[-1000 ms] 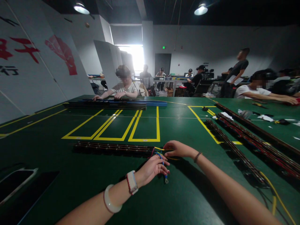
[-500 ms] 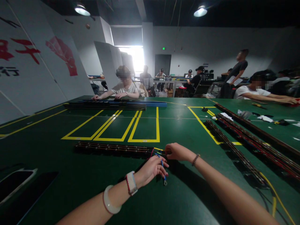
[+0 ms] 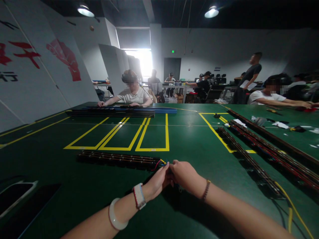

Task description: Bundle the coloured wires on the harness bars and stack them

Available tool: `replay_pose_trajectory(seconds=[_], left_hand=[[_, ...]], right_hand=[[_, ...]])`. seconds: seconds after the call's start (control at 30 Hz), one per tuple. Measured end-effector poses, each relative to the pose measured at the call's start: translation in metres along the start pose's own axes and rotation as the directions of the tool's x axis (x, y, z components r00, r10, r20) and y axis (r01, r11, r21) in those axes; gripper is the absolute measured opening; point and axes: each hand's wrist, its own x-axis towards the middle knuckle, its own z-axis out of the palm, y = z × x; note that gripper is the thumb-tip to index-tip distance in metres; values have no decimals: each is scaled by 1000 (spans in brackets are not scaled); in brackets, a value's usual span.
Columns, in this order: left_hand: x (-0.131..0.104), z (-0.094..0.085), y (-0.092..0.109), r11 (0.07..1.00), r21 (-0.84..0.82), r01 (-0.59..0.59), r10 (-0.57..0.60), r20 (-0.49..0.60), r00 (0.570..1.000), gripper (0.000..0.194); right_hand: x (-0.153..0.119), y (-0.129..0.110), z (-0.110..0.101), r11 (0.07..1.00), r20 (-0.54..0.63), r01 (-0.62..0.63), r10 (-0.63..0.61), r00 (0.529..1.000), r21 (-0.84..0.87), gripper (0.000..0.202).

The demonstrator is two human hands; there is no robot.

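A long dark strip assembly point(image 3: 119, 158) lies crosswise on the green table, with yellow, red and blue wires point(image 3: 161, 162) coming out of its right end. Both of my hands meet at those wires. My left hand point(image 3: 160, 179), with a woven band and a pale bangle at the wrist, is closed on the wires with thumb and fingers pinched. Pressed against it, my right hand point(image 3: 183, 172) has its fingers curled in at the same spot, and the wires between them are mostly hidden. A small metal ring terminal point(image 3: 180, 190) shows dimly below the right hand.
On the right lie several long dark strips point(image 3: 251, 162) with red and yellow cables. Yellow tape rectangles point(image 3: 152, 149) mark the table point(image 3: 99, 199). Across it, a person point(image 3: 133, 89) handles long blue and black bars point(image 3: 112, 113). A dark flat device point(image 3: 37, 209) sits at left front.
My left hand has closed and risen to the wires, where its fingers were loosely spread before. The right hand has shifted slightly left and down, so the two hands now touch.
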Motion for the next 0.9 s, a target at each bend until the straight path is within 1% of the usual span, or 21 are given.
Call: replay_pose_trajectory(seconds=[0.07, 0.13, 0.2, 0.27, 0.37, 0.43, 0.53, 0.6, 0.67, 0.73, 0.83, 0.9], left_hand=[[-2, 1, 1, 999, -32, 19, -20, -36, 999, 26], [-4, 2, 2, 998, -42, 36, -38, -50, 998, 23], [-4, 2, 3, 998, -40, 48, -50, -49, 998, 23], [-3, 1, 3, 998, -32, 49, -51, -52, 997, 24], [1, -1, 3, 999, -31, 33, -34, -34, 999, 25], [2, -2, 3, 999, -37, 37, -38, -4, 999, 25], [2, -3, 3, 998, 12, 55, -55, -13, 998, 25], [2, -3, 3, 996, 77, 54, -52, -32, 998, 26], [1, -4, 2, 992, 122, 46, -42, -31, 999, 26], [1, -4, 2, 989, 144, 38, -36, -20, 999, 27], [-1, -1, 5, 984, 177, 28, -28, -5, 1000, 31], [-3, 1, 8, 981, 193, 19, -21, 7, 1000, 34]], right_hand=[[-2, -10, 4, 999, -11, 15, -15, 1000, -29, 31], [-3, -17, 8, 998, -32, 34, -35, 999, -49, 36], [-5, -20, 10, 996, -26, 52, -54, 998, -66, 37], [-8, -19, 8, 995, -16, 73, -74, 997, -66, 35], [-14, -10, -4, 997, -48, 65, -67, 997, -28, 28], [-17, -2, -14, 1000, -80, 21, -21, 997, -5, 24], [-21, 10, -24, 998, -68, -68, 67, 995, -8, 31], [-21, 13, -25, 996, -12, -88, 88, 996, -14, 36], [-20, 15, -23, 998, 53, -69, 68, 996, 2, 37], [-18, 17, -20, 998, 88, -51, 49, 995, 24, 35], [-14, 25, -20, 997, 81, -64, 60, 995, 41, 33], [-11, 34, -21, 993, 45, -112, 111, 993, 22, 34]])
